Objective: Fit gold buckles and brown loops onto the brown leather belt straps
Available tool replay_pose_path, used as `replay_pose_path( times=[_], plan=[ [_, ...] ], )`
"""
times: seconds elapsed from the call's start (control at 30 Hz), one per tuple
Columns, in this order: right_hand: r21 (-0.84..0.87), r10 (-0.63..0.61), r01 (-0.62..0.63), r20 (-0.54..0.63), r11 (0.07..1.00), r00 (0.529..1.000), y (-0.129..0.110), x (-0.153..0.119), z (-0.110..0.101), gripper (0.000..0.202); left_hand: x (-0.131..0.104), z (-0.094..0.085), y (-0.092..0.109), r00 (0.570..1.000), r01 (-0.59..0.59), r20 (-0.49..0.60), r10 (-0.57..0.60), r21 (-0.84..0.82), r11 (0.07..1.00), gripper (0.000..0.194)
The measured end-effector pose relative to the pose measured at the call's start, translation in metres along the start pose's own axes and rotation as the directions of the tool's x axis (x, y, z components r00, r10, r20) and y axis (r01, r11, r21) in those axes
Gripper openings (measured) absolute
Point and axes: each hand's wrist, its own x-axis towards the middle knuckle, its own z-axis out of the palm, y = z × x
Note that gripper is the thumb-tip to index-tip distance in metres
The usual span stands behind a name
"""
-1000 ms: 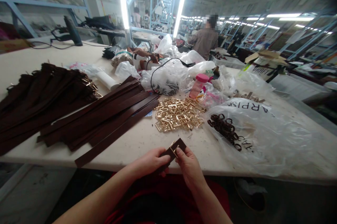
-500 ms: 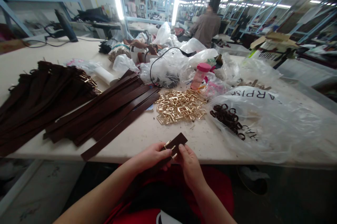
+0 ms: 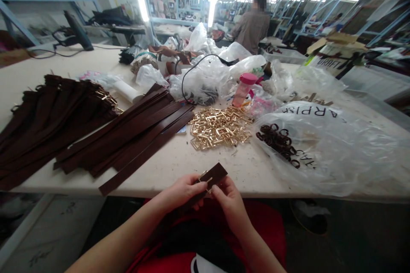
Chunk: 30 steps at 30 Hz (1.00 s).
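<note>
Above the near edge of the table (image 3: 147,181), a brown strap (image 3: 219,172) bearing a gold buckle (image 3: 208,180) is pinched in the closed grip of both hands. By the left hand (image 3: 188,188) it is clasped just beside the buckle; by the right hand (image 3: 229,198), near its end. At twelve o'clock, loose buckles (image 3: 221,130) are heaped; at ten, more straps (image 3: 128,140) are stacked; at two, dark loops (image 3: 278,141) are gathered at a plastic bag (image 3: 339,149).
</note>
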Motion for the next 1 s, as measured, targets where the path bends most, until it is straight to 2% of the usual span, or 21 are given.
replay_pose_path(
  times=[0.1,0.2,0.27,0.33,0.43,0.5,0.7,0.87,1.0],
  plan=[
    [-0.237,-0.185,0.166,-0.061,0.957,0.981,0.001,-0.003,-0.001,0.018,-0.001,0.004,0.002,1.000,0.024,-0.002,-0.024,0.000,1.000,0.033],
    [-0.458,-0.390,0.316,-0.073,0.831,0.918,-0.001,-0.007,-0.003,0.009,-0.003,0.009,0.000,1.000,0.025,-0.011,-0.025,0.011,1.000,0.033],
    [-0.525,-0.457,0.363,-0.058,0.770,0.887,-0.003,-0.007,-0.003,0.005,-0.006,0.012,-0.001,1.000,0.009,-0.029,-0.009,0.031,0.999,0.032],
    [-0.480,-0.403,0.319,-0.079,0.817,0.912,-0.006,-0.006,-0.003,0.007,-0.010,0.015,-0.001,0.999,-0.004,-0.042,0.006,0.042,0.999,0.031],
    [-0.216,-0.150,0.128,-0.088,0.968,0.985,-0.008,0.000,-0.003,0.018,-0.016,0.015,0.002,1.000,-0.009,-0.003,0.009,0.040,0.999,0.029],
    [-0.076,-0.052,0.048,-0.062,0.996,0.997,-0.008,0.004,-0.002,0.024,-0.018,0.014,0.004,1.000,-0.007,0.024,0.006,0.049,0.999,0.029],
    [-0.021,-0.105,0.104,-0.068,0.994,0.992,-0.007,0.004,0.002,0.020,-0.014,0.010,0.007,0.986,-0.163,-0.017,0.166,0.098,0.982,0.029],
    [-0.172,-0.218,0.197,-0.113,0.965,0.969,-0.007,0.003,0.005,0.016,-0.008,0.006,0.004,0.992,-0.128,0.025,0.126,0.083,0.988,0.027],
    [-0.135,-0.176,0.162,-0.103,0.978,0.979,-0.006,0.006,0.003,0.016,-0.003,0.002,0.000,0.991,-0.123,0.050,0.120,0.055,0.991,0.029]
  ],
)
